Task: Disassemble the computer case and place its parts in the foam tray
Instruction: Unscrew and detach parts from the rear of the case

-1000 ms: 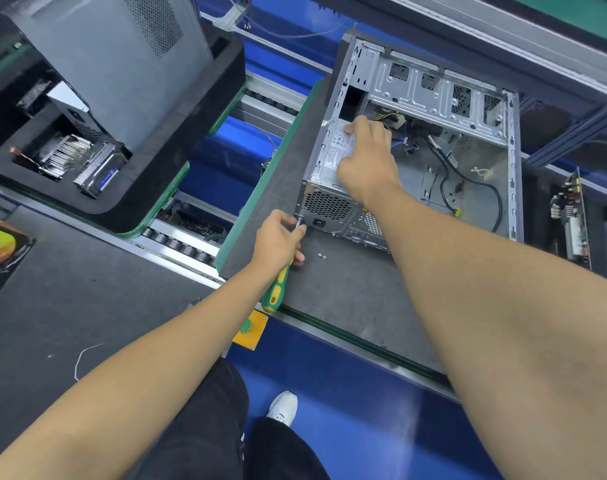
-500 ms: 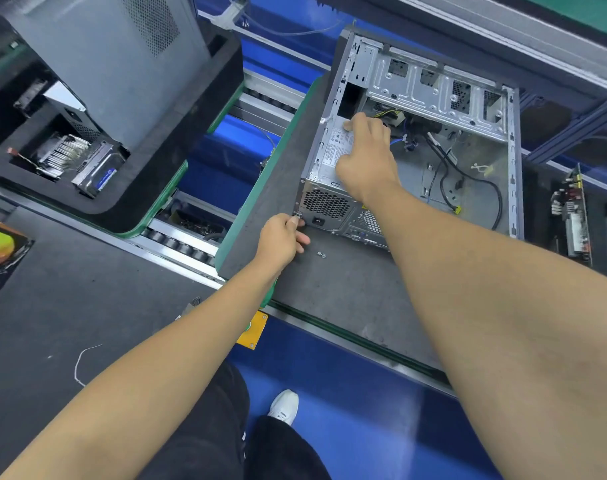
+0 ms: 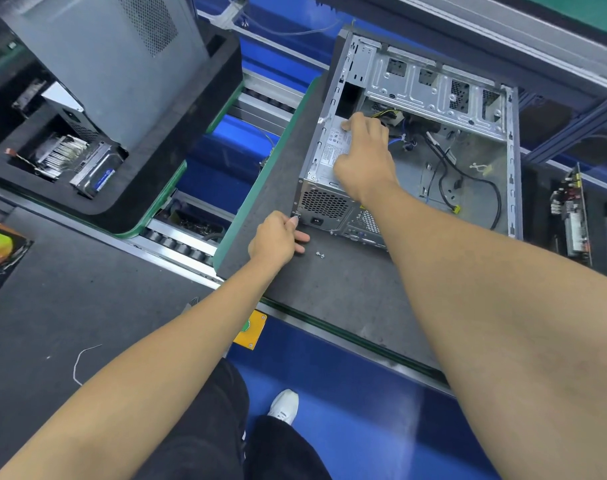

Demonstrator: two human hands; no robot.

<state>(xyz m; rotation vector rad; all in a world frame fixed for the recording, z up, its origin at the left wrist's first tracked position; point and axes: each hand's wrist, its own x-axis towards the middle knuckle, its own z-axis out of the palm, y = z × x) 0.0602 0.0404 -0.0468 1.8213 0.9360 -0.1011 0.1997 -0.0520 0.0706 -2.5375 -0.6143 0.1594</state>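
Screwdriver gone from view since a second ago; left hand (image 3: 276, 239) now pinches a screw at the power supply (image 3: 324, 202) corner of the tabletop case (image 3: 433, 88), right hand (image 3: 362, 161) resting flat, fingers relaxed, on the supply — near release.

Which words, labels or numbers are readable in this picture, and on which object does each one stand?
None can be read.
White label on the power supply: printed lines, too small.
Blue label on the drive in the foam tray: blurred.
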